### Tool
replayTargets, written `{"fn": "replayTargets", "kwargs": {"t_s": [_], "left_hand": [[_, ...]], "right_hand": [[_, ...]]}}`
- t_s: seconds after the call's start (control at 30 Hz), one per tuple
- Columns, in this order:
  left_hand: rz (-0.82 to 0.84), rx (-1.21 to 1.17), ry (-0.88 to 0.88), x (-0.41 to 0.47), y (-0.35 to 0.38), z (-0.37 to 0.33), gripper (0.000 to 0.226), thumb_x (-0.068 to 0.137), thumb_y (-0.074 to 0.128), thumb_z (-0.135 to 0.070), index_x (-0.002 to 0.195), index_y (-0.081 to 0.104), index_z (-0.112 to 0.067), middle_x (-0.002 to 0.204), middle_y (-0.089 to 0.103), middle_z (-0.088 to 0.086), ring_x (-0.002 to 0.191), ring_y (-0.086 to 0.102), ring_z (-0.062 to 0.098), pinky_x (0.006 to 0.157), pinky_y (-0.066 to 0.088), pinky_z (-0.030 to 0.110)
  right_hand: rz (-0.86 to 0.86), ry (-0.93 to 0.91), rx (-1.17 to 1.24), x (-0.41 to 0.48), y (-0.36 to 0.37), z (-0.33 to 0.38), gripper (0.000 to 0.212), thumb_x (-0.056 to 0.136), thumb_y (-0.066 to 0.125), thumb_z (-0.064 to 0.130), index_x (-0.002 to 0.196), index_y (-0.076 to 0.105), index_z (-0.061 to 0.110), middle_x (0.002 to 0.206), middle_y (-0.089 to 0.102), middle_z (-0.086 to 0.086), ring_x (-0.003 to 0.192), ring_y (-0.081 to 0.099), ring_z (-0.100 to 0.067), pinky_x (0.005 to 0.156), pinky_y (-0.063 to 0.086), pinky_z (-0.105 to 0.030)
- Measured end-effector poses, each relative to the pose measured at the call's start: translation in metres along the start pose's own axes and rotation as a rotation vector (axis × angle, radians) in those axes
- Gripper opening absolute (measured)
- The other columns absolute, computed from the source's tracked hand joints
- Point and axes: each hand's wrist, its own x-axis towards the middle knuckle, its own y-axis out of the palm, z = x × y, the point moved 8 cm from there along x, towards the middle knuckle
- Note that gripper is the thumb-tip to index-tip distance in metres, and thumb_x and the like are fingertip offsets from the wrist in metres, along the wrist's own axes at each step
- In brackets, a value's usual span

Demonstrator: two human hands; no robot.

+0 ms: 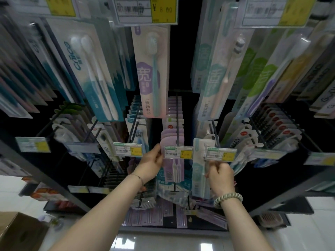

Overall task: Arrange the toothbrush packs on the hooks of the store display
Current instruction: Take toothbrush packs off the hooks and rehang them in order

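Left hand [152,164] pinches the edge of a flat lilac toothbrush pack [173,169]. Right hand [221,175] clasps a glossy pale-teal blister pack [198,170].

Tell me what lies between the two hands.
Head view: the lilac pack that the left hand grips, a price tag in front of it, then the teal pack in the right hand.

Two hands, the left hand [151,164] and the right hand [220,175], each holding one pack: one purple pack [173,168], one teal pack [198,171]. Two bracelets: one thin chain [138,177], one beaded band [228,198]. Three top-row price tags [145,9], seven middle-row price tags [178,152]. One cardboard box [18,230].
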Motion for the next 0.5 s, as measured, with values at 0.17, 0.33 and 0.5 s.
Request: {"fn": "replayTargets", "kwargs": {"t_s": [0.17,0.33,0.5], "left_hand": [[-0.03,-0.028,-0.096,0.003,0.004,0.019,0.015,0.098,0.053,-0.02,0.113,0.052,-0.016,0.102,0.064,0.003,0.084,0.062,0.018,0.063,0.046,0.012],[-0.116,0.018,-0.179,0.003,-0.012,0.038,0.02,0.097,0.054,-0.019,0.116,0.05,-0.017,0.104,0.058,0.004,0.087,0.059,0.021,0.07,0.045,0.025],[-0.22,0.126,-0.059,0.01,-0.032,0.028,0.014,0.098,0.046,-0.011,0.109,0.047,-0.02,0.101,0.057,0.008,0.088,0.058,0.025,0.073,0.049,0.035]], "right_hand": [[-0.004,-0.028,0.004,0.003,-0.002,0.0,0.035,0.094,0.049,0.015,0.065,0.06,-0.001,0.06,0.063,-0.016,0.059,0.061,-0.03,0.062,0.053,-0.041],[0.0,-0.037,0.003,0.003,-0.004,-0.001,0.037,0.095,0.049,0.017,0.063,0.057,0.001,0.059,0.061,-0.014,0.06,0.062,-0.031,0.063,0.055,-0.046],[0.012,-0.014,0.013,-0.001,0.002,0.002,0.035,0.095,0.048,0.017,0.066,0.058,0.0,0.062,0.062,-0.015,0.06,0.061,-0.031,0.063,0.055,-0.049]]}}
